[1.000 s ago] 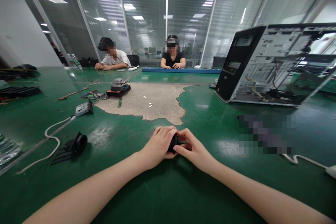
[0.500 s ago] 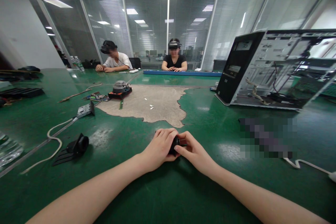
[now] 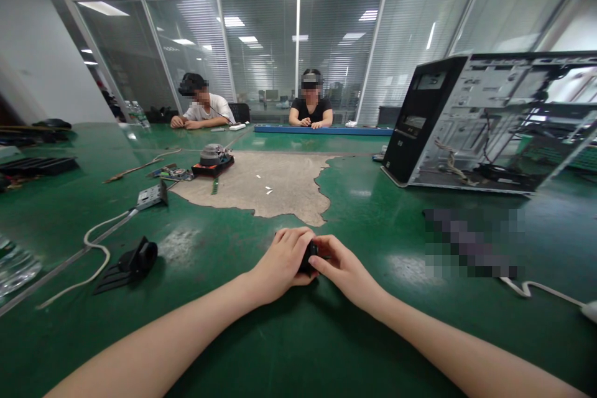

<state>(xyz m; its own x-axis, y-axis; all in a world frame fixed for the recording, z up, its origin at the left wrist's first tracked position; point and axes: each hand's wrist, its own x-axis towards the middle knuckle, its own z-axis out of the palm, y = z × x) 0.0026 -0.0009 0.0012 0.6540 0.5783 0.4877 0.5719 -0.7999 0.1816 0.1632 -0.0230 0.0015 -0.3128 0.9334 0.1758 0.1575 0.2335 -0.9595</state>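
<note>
A small black object (image 3: 308,256) sits between my hands just above the green table (image 3: 280,348), near the middle of the view. My left hand (image 3: 283,264) wraps over it from the left, back of the hand up, hiding most of it. From the right, my right hand (image 3: 338,262) pinches its side between thumb and fingers. What exactly the object is cannot be made out. Beyond the hands lies a bare greyish patch (image 3: 280,183) in the table's green covering.
An open computer case (image 3: 466,124) stands at the right. At left lie a black plastic part (image 3: 135,260), a metal bracket (image 3: 152,196) and a cable (image 3: 105,249). A cooler fan (image 3: 213,158) sits farther back. Two people (image 3: 311,109) sit across the table.
My fingers have shifted only slightly on the black object. Across the table, the person in black has raised one hand a little and parted their hands.
</note>
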